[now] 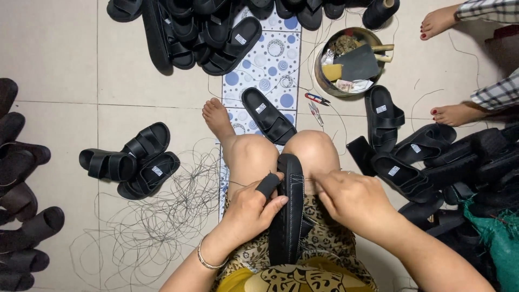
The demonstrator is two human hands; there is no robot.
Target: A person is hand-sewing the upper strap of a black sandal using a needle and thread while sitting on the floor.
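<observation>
At the lower centre of the frame, a black sandal [289, 208] stands on edge between the person's knees, sole side turned left, pale stitching running along its rim. The left hand [251, 208] wraps its side, fingers curled, the forefinger in a black sleeve. The right hand [351, 197] is pinched together at the rim, apparently on a thread. The sandal looks light, thick and rubbery, slightly springy; best held around the sole's edge. Loose thread [157, 216] tangles on the floor at lower left.
</observation>
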